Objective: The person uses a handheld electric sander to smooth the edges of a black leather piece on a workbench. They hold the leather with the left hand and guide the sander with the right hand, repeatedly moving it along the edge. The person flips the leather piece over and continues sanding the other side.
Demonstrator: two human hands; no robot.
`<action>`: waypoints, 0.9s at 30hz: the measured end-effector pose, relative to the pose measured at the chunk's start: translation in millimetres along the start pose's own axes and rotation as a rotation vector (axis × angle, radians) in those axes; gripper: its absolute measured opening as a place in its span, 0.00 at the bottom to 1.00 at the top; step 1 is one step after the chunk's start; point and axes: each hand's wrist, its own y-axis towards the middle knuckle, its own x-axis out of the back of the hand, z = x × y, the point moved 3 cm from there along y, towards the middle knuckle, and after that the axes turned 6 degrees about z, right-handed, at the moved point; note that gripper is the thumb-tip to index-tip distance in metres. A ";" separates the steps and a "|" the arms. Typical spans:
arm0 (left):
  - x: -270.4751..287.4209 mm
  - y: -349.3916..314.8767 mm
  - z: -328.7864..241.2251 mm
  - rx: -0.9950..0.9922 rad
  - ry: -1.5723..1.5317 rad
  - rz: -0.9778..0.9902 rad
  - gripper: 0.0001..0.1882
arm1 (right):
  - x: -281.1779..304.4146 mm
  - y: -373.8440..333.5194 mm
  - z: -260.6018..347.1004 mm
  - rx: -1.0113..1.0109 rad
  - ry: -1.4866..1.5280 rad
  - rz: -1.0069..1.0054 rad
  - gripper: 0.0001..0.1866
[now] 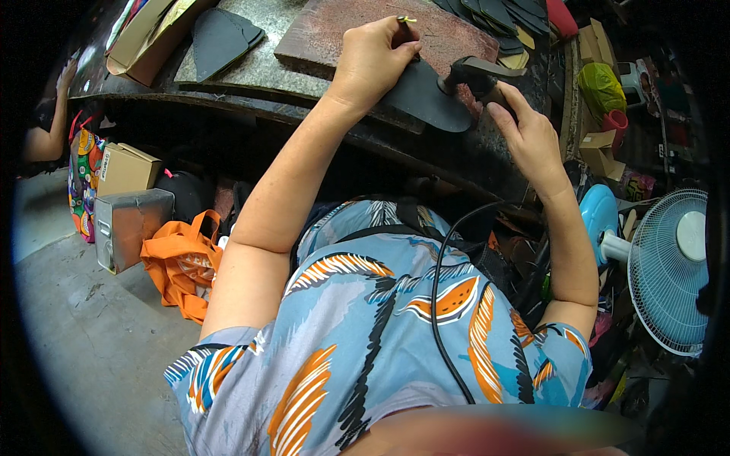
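My left hand (372, 61) is closed around a slim dark rod-shaped tool (404, 29) with a yellow-green bit at its top. Its lower end is hidden by my fingers, over a flat black piece (435, 99) with a rounded end that looks like leather or sheet material. That piece lies on a reddish stone slab (323, 34) and reaches past its near edge. In my right hand (527, 137) is a hammer (462, 76), its dark head just right of the black piece; most of the handle is hidden by my fingers.
A grey slab (281, 49) lies under the reddish one, with black cut pieces (217, 42) on its left. More black pieces (502, 11) are piled at the back right. A cardboard box (141, 57) stands at the left; a fan (669, 270) is by my right arm.
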 end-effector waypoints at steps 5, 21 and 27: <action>-10.2 1.3 -13.3 -0.209 0.304 0.030 0.08 | 41.9 2.0 32.0 0.025 0.342 -0.126 0.19; -8.0 -3.4 5.5 -0.047 0.001 -0.051 0.08 | 5.9 -4.9 0.1 0.147 -0.058 -0.073 0.22; -7.0 0.2 11.6 0.033 -0.272 0.014 0.07 | -2.0 -3.7 -7.0 0.073 -0.039 -0.072 0.24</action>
